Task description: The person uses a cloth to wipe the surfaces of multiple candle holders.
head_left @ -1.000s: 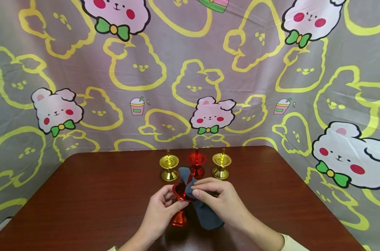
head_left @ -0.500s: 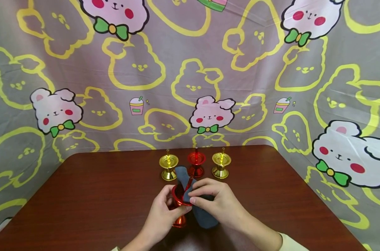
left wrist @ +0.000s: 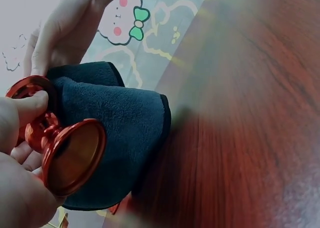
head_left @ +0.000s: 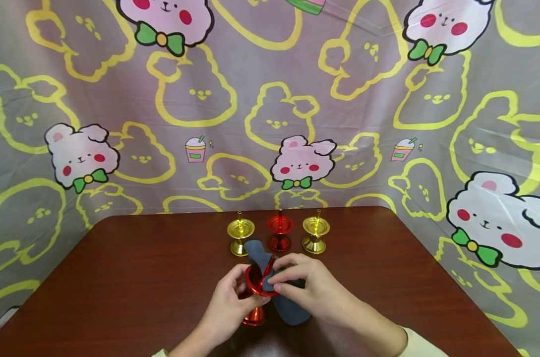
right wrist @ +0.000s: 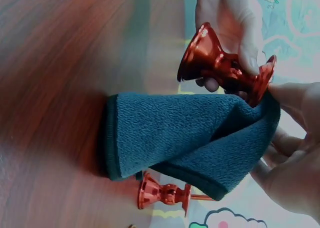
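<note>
My left hand (head_left: 227, 307) grips a shiny red candle holder (head_left: 256, 292) by its stem, tilted above the brown table (head_left: 118, 277). My right hand (head_left: 310, 287) presses a dark blue-grey cloth (head_left: 287, 305) against the holder's cup rim. In the left wrist view the red candle holder (left wrist: 60, 148) shows its flared base, with the cloth (left wrist: 120, 133) behind it. In the right wrist view the red candle holder (right wrist: 225, 70) lies sideways in my left fingers, and the cloth (right wrist: 190, 138) hangs down from my right hand (right wrist: 295, 163).
Three candle holders stand in a row at the table's far side: a gold one (head_left: 240, 237), a red one (head_left: 279, 232) and another gold one (head_left: 315, 234). A cartoon bear backdrop (head_left: 270, 99) hangs behind and around the table.
Both hands with the red holder and cloth have shifted slightly. The right hand's fingers have moved the cloth a little along the holder's rim. The three standing holders have not moved.
</note>
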The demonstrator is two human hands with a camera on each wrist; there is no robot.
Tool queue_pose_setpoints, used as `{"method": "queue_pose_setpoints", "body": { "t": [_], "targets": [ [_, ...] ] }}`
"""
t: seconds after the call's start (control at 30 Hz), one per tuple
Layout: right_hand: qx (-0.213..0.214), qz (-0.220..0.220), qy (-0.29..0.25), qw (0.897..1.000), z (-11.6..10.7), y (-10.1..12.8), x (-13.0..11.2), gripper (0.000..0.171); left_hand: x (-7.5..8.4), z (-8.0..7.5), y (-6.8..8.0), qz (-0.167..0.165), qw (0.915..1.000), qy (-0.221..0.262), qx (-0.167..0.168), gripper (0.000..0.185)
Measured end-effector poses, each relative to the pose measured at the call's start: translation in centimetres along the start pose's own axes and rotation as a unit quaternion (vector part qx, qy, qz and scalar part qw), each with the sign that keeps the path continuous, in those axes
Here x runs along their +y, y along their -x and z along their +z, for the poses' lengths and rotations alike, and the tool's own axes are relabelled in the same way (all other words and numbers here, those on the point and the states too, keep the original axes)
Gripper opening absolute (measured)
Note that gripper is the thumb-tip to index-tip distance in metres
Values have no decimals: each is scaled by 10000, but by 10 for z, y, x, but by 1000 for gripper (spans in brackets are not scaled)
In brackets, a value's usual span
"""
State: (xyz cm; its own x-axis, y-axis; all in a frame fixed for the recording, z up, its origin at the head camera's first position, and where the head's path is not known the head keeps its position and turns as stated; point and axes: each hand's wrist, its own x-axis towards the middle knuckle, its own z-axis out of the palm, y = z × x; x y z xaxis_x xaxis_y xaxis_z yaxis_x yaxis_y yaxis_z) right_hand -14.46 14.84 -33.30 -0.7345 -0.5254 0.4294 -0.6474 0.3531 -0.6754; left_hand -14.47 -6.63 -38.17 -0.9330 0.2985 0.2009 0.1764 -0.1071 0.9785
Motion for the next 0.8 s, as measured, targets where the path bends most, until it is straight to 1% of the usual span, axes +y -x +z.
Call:
{"method": "queue_pose_setpoints", "body": {
  "t": [0.13,0.27,0.37,0.43,0.5,0.57,0.6,0.67,0.73,0.8],
  "targets": [
    [-159,-449,421,9980,-4,-1,2,19,-2,-4,-1,-3,9997,42,-236,48],
    [-142,-817,845,9930,-5,-2,6,20,-3,-7,-2,63,9980,152,-614,48],
    [-67,-948,959,9908,-5,-1,9,20,-4,-6,-1,175,9952,193,-940,50],
    [-16,-993,937,9906,-4,0,11,20,-5,-6,-1,176,9938,216,-1079,49],
    [-9,-917,803,9925,-4,1,13,18,-5,-6,-1,158,9935,170,-1112,48],
    [-64,-682,595,9959,-3,3,15,18,-5,-8,-1,114,9946,-58,-1032,44],
    [-113,-514,458,9976,-3,4,15,17,-5,-9,-1,111,9949,-247,-969,41],
    [-218,-179,222,9994,-4,6,16,16,-6,-11,-1,210,9936,-735,-833,36],
    [-314,141,20,9994,-4,7,16,16,-7,-13,-1,345,9896,-1198,-711,32],
    [-387,361,-125,9985,-4,9,15,16,-7,-14,0,425,9866,-1465,-583,30]
  ]
}}
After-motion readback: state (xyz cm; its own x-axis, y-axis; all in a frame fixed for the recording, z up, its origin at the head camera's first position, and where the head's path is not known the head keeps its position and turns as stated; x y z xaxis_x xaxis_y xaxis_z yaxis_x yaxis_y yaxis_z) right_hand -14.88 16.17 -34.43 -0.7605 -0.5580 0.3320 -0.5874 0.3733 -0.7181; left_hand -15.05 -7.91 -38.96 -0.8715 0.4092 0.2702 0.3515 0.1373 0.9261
